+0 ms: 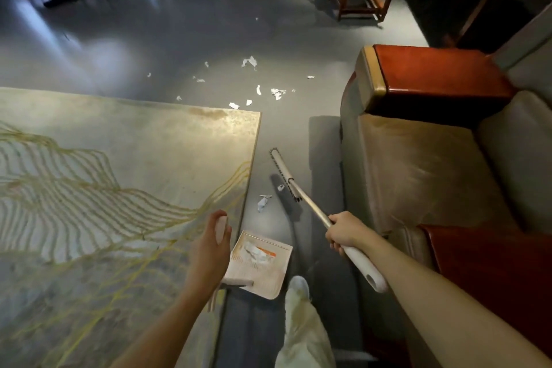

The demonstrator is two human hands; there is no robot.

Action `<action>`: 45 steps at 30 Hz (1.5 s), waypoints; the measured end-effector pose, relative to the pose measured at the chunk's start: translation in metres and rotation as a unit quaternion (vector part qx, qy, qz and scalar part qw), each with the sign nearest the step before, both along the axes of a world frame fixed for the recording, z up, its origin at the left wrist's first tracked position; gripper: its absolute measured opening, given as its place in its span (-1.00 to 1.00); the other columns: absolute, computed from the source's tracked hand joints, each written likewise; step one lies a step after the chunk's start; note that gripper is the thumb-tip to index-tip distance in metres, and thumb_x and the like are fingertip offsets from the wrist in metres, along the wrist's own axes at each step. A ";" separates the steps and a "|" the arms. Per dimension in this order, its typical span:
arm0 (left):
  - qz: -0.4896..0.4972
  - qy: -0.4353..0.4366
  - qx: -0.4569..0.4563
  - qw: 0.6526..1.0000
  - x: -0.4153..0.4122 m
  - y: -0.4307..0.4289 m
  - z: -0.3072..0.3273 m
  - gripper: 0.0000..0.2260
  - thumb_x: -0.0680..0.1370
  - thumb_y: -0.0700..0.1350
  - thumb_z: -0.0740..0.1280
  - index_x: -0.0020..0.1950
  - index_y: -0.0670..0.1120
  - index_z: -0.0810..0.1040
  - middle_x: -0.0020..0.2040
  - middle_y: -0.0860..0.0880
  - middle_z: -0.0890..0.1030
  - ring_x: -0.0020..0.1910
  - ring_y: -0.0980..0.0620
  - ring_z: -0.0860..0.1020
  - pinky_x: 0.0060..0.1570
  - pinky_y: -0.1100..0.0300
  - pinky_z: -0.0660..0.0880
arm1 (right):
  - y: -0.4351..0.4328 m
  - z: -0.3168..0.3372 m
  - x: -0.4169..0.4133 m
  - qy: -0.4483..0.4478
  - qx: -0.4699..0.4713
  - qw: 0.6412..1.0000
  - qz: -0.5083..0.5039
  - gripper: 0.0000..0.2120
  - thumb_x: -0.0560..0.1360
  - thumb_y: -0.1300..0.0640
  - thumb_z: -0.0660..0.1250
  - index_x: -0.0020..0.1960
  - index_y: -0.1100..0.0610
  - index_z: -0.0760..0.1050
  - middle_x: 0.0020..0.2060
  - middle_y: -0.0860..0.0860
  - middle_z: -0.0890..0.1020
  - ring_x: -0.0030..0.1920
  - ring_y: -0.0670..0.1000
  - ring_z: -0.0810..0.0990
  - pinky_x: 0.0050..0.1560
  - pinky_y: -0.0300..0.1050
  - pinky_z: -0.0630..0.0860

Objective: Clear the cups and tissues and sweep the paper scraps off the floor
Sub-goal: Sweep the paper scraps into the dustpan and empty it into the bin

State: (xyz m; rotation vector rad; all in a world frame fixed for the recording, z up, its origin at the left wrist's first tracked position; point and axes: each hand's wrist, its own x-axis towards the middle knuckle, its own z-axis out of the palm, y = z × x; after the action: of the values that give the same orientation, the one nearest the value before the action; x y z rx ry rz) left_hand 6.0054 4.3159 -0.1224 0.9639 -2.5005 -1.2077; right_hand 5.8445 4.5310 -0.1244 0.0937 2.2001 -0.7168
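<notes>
We record the left grip (209, 248) curled round the dustpan's upright handle. The dustpan (268, 278) sits on the floor just beside the bench's (119, 128) right edge and has paper in it. The right grip (343, 231) clasps the broom (283, 169), whose head is near that edge, beside paper scraps (262, 204). Further scraps (277, 93) lie past the bench's far corner.

White scraps (277, 93) — gold-veined table (119, 164)

The glossy grey floor (143, 39) carries white paper scraps (277, 93) scattered just beyond the table's (149, 143) far corner, with a few stray bits (262, 204) beside its right edge.
</notes>
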 end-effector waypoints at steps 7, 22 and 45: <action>0.062 -0.035 0.015 0.997 -0.081 -0.035 -0.014 -0.85 0.61 -0.07 0.19 0.17 0.04 0.39 -0.25 -0.07 0.53 -0.32 -0.11 0.54 -0.29 0.06 0.45 | -0.035 -0.021 -0.128 0.030 0.048 0.996 0.074 -0.65 0.51 0.27 0.20 0.28 0.13 0.48 -0.35 0.12 0.55 -0.51 0.01 0.50 -0.60 -0.27 0.39; 0.117 -0.051 0.032 0.991 -0.133 -0.076 -0.025 -0.87 0.60 -0.07 0.21 0.08 0.16 0.36 -0.30 -0.02 0.47 -0.35 -0.09 0.48 -0.28 -0.10 0.53 | -0.084 -0.064 -0.192 -0.024 0.162 0.936 0.311 -0.63 0.57 0.22 0.20 0.37 0.16 0.33 -0.08 0.08 0.50 -0.29 -0.01 0.54 -0.47 -0.26 0.42; -0.004 0.017 0.005 1.000 -0.137 -0.056 0.004 -0.86 0.62 0.03 0.14 0.07 0.28 0.24 -0.29 0.06 0.48 -0.36 0.09 0.45 -0.38 0.21 0.30 | -0.024 0.067 -0.111 -0.135 0.065 0.962 0.230 -0.51 0.54 0.25 0.19 0.44 0.02 0.24 -0.31 0.05 0.49 -0.54 -0.14 0.45 -0.51 -0.28 0.46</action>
State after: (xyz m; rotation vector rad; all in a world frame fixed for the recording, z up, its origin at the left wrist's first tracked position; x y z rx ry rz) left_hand 5.8687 4.2601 -0.1189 0.9281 -2.4759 -1.2311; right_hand 5.7333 4.5067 -0.0573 -0.2353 1.9033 -0.2800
